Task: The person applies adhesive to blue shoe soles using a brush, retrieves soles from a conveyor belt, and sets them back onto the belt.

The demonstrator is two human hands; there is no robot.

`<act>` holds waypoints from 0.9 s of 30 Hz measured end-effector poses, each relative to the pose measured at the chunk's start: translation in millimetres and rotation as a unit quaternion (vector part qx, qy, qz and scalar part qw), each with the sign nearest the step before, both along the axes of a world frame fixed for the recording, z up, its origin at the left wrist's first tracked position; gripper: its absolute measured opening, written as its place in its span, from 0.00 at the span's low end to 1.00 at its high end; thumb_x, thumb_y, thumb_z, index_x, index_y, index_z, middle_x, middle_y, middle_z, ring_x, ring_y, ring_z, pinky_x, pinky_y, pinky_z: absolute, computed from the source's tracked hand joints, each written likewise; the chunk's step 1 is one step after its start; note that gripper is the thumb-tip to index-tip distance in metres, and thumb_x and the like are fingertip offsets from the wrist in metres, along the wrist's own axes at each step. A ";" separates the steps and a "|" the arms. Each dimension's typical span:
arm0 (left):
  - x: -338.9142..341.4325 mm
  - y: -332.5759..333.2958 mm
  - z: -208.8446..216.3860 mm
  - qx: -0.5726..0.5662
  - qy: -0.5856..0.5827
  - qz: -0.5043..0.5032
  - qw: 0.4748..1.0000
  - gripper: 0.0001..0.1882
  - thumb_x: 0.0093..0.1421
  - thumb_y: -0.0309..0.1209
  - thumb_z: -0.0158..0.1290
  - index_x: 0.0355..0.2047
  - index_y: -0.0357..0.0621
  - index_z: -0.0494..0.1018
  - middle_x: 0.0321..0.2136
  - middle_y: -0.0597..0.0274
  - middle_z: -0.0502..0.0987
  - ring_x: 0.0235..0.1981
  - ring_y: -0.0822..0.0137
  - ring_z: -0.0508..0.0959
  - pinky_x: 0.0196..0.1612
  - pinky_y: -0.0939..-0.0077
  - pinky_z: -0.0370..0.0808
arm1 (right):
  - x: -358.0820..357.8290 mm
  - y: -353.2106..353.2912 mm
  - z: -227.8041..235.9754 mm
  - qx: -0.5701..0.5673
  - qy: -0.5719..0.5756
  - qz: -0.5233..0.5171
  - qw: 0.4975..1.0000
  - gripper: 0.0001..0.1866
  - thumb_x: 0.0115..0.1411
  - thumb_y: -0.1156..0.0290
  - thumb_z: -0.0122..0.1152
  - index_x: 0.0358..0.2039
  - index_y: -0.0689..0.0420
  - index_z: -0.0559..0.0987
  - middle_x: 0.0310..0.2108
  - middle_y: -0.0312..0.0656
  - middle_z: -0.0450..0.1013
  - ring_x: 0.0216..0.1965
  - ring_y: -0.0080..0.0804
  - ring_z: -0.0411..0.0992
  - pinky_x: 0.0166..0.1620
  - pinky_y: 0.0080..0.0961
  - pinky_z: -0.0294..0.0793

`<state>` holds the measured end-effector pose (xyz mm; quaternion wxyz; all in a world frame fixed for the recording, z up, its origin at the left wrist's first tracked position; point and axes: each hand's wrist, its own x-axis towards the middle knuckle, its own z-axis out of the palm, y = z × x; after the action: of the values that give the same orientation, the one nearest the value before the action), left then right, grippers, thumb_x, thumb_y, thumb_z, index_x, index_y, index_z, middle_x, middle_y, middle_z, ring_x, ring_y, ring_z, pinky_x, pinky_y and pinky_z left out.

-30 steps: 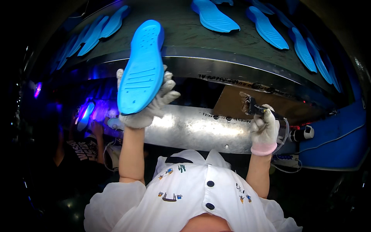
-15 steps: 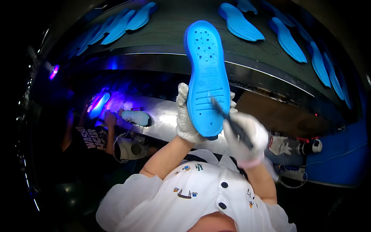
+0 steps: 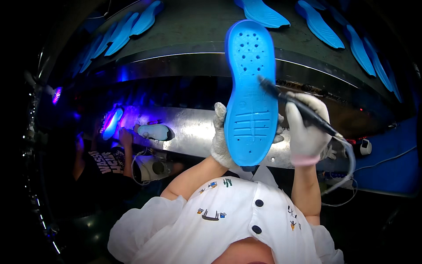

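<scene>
A bright blue shoe sole (image 3: 249, 99) stands nearly upright before me, its holed end up and its ribbed, moulded face toward me. My left hand (image 3: 221, 137), in a whitish knit glove, grips it from behind near the lower half, with fingertips showing past its right edge. In my gloved right hand (image 3: 310, 130) is a black pen-shaped brush (image 3: 303, 110), held between thumb and fingers. Its dark tip lies over the sole's face just below the holes; whether it touches cannot be told. A pale hose (image 3: 351, 160) trails from the brush's rear end.
Ahead runs a dark conveyor belt (image 3: 193, 31) with several blue soles (image 3: 319, 26) on it, behind a metal edge. At left, another person's hand (image 3: 126, 137) is near a glowing sole (image 3: 113, 123). A pale sole (image 3: 153, 132) lies on the metal shelf (image 3: 189, 127).
The brush has moved up the sole from the ribs toward the holes, with my right hand shifting right and up. In view, the held sole sits farther right; the belt soles have shifted.
</scene>
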<state>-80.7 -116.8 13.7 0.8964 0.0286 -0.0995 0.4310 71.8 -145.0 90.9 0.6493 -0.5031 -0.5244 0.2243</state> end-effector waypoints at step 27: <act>-43.4 51.0 23.1 0.077 0.200 -0.073 0.974 0.52 0.63 0.71 0.44 0.70 0.36 0.59 0.55 0.31 0.75 0.50 0.39 0.81 0.42 0.47 0.85 | -14.2 -29.0 -8.4 -0.043 -0.026 0.258 0.965 0.12 0.56 0.82 0.72 0.41 0.60 0.83 0.34 0.45 0.82 0.33 0.34 0.82 0.38 0.25 0.81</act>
<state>-124.1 -65.8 36.9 0.9224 0.1753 0.0469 0.3410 57.5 -174.0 82.5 0.5336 -0.3840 -0.6430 0.3928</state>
